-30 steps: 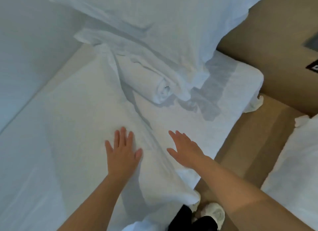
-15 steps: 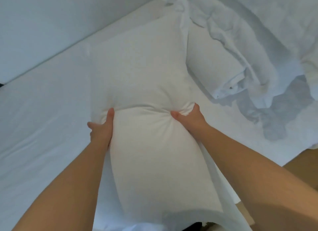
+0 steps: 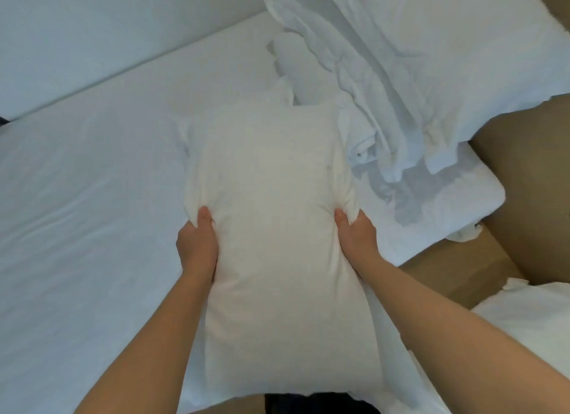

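The person is gripping a cream pillow [image 3: 277, 228] by its two long sides, roughly midway along, and holding it lengthwise over the fitted sheet [image 3: 77, 228] of the bed, with its near end reaching back toward their body. The left hand [image 3: 196, 247] is pinching the left edge, thumb dug into the top and the fingers curled out of sight underneath; the right hand [image 3: 357, 241] is doing the same on the right edge, and the filling is bunching into creases at both thumbs. Whether the far end is resting on the sheet or hanging clear is hard to tell. The grip is taking only soft stuffing at the sides, so the filling is likely to slide and the unsupported far half to sag or fold if the pillow is swung. Its far right corner is sitting just beside the crumpled white linen [image 3: 385, 111] that is trailing from under another pillow [image 3: 447, 43], so a careless push forward could snag that pile and drag it toward the brown floor [image 3: 524, 166].
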Demonstrator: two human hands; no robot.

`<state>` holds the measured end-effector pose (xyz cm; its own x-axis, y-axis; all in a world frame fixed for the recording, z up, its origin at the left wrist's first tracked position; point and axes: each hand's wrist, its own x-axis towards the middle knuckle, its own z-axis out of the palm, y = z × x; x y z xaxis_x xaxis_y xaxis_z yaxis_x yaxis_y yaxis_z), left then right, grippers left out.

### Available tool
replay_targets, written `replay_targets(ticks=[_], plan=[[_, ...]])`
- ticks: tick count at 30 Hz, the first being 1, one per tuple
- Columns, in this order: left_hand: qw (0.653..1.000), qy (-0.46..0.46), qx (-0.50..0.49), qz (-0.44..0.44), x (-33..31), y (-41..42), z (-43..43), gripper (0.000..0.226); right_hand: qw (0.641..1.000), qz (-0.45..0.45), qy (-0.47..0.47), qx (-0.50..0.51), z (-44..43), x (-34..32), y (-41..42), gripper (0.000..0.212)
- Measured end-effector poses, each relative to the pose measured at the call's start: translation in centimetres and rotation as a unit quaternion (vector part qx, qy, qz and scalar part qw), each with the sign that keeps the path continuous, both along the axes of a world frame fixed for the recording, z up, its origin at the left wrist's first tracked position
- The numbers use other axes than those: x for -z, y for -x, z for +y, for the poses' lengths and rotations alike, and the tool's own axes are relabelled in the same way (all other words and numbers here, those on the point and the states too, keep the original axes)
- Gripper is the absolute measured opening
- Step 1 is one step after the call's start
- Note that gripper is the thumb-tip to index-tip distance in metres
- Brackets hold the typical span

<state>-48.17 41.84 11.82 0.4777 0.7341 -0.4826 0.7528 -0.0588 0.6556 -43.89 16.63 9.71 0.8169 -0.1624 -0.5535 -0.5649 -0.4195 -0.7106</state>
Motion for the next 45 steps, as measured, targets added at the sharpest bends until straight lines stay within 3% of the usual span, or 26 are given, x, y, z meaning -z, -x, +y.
replay_targets(ticks=[5,9,13,17,20,25,33,37,39,41,43,45], plan=[[0.995,0.041,0.064,0.056,-4.5,7.6,-8.7,0.056,0.994,0.065,-0.003,0.083,-9.0,-5.2,10.7,0.038],[0.974,0.055,0.206,0.074,-6.9,8.1,-17.1,0.058,0.97,0.094,0.024,0.225,-16.9,-7.9,18.5,0.048],[0.913,0.03,0.403,0.055,-9.3,6.6,-27.8,0.062,0.914,0.095,0.021,0.394,-24.5,-11.2,25.5,0.05],[0.84,0.029,0.542,0.004,-12.8,7.1,-41.0,0.064,0.84,0.036,0.025,0.54,-32.0,-14.7,31.9,0.044],[0.793,0.041,0.606,-0.05,-16.2,8.7,-51.1,0.06,0.772,-0.029,0.038,0.634,-37.5,-17.9,35.9,0.042],[0.676,0.094,0.715,-0.154,-21.7,12.2,-67.3,0.049,0.634,-0.112,0.072,0.762,-46.4,-22.5,41.5,0.038],[0.426,0.12,0.879,-0.178,-24.1,22.1,-96.9,0.053,0.368,-0.172,0.109,0.907,-60.1,-24.4,49.4,0.024],[0.331,0.105,0.909,-0.231,-24.0,27.6,-108.6,0.053,0.273,-0.169,0.113,0.94,-67.7,-22.3,51.8,0.024],[0.304,0.084,0.917,-0.244,-22.5,29.5,-113.6,0.046,0.26,-0.145,0.099,0.95,-71.8,-19.7,52.8,0.027],[0.264,0.002,0.934,-0.24,-18.9,30.3,-117.3,0.048,0.291,-0.072,0.067,0.952,-75.9,-15.8,53.3,0.046],[0.147,-0.132,0.95,-0.24,-13.2,30.2,-119.1,0.064,0.344,0.038,0.053,0.937,-79.1,-11.0,53.4,0.067],[0.022,-0.22,0.952,-0.212,-6.5,29.1,-119.1,0.071,0.425,0.1,0.058,0.898,-81.2,-5.6,52.8,0.076]])
